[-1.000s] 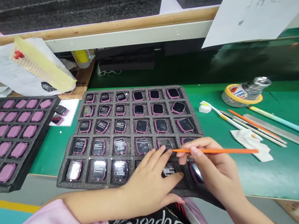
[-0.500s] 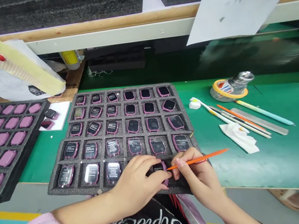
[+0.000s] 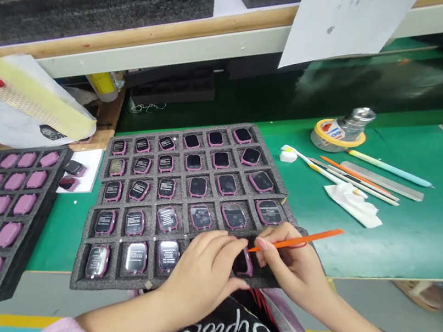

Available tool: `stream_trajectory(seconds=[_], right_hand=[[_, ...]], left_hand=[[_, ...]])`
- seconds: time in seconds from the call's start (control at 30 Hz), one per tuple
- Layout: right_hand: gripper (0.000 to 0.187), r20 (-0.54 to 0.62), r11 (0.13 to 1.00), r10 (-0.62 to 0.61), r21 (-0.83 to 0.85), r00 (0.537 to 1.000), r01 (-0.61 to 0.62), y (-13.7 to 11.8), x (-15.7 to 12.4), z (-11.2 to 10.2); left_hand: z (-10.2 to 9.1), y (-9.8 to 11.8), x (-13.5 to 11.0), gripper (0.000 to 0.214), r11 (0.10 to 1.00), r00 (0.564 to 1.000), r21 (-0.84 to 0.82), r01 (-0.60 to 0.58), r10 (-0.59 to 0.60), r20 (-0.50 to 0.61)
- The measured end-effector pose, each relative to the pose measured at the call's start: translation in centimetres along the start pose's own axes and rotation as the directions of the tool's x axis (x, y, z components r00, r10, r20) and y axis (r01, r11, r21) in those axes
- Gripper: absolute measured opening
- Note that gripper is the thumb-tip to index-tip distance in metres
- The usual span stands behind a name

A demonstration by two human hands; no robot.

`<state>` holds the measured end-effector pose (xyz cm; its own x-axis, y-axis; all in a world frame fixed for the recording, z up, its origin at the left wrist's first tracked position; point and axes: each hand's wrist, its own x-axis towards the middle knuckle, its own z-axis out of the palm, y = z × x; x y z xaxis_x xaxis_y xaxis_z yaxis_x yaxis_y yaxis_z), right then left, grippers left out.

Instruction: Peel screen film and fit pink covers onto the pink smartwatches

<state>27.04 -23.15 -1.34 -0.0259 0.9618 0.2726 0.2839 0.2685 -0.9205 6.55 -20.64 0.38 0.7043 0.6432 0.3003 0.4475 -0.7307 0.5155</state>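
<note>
Working surface: our green bench mat [image 3: 385, 258], with a grey foam tray [image 3: 81, 284] of pink-framed watches on it, near the middle.
Left hand [image 3: 202, 274]: we hold it open, fingers spread over the tray's near row.
Right hand [image 3: 289, 261]: closed, pinching an orange stick [image 3: 299, 240].
Watch: a pink-framed watch [image 3: 242, 263] in the near row, between our hands, the stick's tip just beside it.

Green worktop [image 3: 431, 234] — grey foam tray [image 3: 93, 282] of pink-framed watch cases [image 3: 168, 254], black foam tray [image 3: 47, 211], steel ruler [image 3: 382, 181], pale blue pen [image 3: 388, 167], tape roll [image 3: 322, 131], crumpled tissue [image 3: 352, 204].
</note>
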Motion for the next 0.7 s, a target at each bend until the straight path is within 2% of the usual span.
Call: stream_trajectory(seconds=[0.07,0.17,0.23,0.3,0.37,0.4,0.43,0.47,0.5,0.53,0.6,0.63,0.7], right_hand=[[0.018,-0.022,1.0,0.005,-0.013,1.0,-0.005,0.1,-0.2,0.0],[0.018,-0.046,0.998,0.051,-0.028,0.998,-0.052,0.3,-0.3,-0.1],[0.019,-0.053,0.995,0.092,-0.021,0.994,-0.093,0.5,-0.2,-0.1],[0.022,-0.05,0.99,0.142,0.015,0.989,-0.141,0.6,0.2,-0.4],[0.028,0.001,0.972,0.225,0.073,0.974,-0.225,0.5,1.1,-0.8],[0.031,0.042,0.958,0.264,0.102,0.964,-0.267,0.4,1.8,-1.2],[0.033,0.085,0.946,0.293,0.12,0.952,-0.301,0.1,2.6,-1.6],[0.035,0.12,0.939,0.305,0.125,0.945,-0.319,-0.3,3.5,-2.0],[0.037,0.137,0.942,0.297,0.116,0.945,-0.313,-0.8,4.4,-2.5],[0.037,0.135,0.953,0.273,0.096,0.953,-0.287,-1.4,5.3,-2.9],[0.037,0.116,0.98,0.19,0.031,0.975,-0.194,-2.6,7.1,-3.6],[0.038,0.117,0.989,0.15,-0.004,0.982,-0.151,-3.2,7.8,-3.8],[0.039,0.149,0.994,0.101,-0.052,0.984,-0.094,-3.9,9.2,-3.8]], left_hand=[[-0.7,-0.3,-1.2,0.048,0.998,0.998,0.029,-0.059,0.058,0.011],[-2.4,-0.8,-3.5,0.022,0.991,0.992,0.069,-0.119,0.121,-0.029],[-4.1,-1.1,-4.7,0.016,0.99,0.992,0.069,-0.122,0.124,-0.023],[-6.4,-1.8,-5.1,0.017,0.995,0.996,0.038,-0.087,0.085,0.039],[-8.7,-3.5,-4.8,0.013,0.999,0.998,0.044,-0.01,0.007,0.068],[-9.8,-4.8,-4.4,0.011,0.998,0.999,0.067,0.019,-0.022,0.047],[-10.7,-6.5,-4.0,0.012,0.993,0.998,0.102,0.055,-0.057,0.018],[-11.5,-8.4,-3.5,0.012,0.982,0.991,0.147,0.118,-0.108,-0.073],[-12.1,-10.5,-3.1,0.012,0.959,0.963,0.172,0.226,-0.193,-0.189],[-12.4,-12.5,-2.7,0.015,0.921,0.899,0.151,0.359,-0.298,-0.321],[-12.5,-16.2,-2.1,0.037,0.825,0.711,-0.055,0.562,-0.516,-0.477],[-12.4,-17.6,-1.9,0.045,0.801,0.665,-0.105,0.59,-0.555,-0.499],[-11.7,-19.3,-1.7,0.049,0.777,0.633,-0.169,0.607,-0.601,-0.489]])
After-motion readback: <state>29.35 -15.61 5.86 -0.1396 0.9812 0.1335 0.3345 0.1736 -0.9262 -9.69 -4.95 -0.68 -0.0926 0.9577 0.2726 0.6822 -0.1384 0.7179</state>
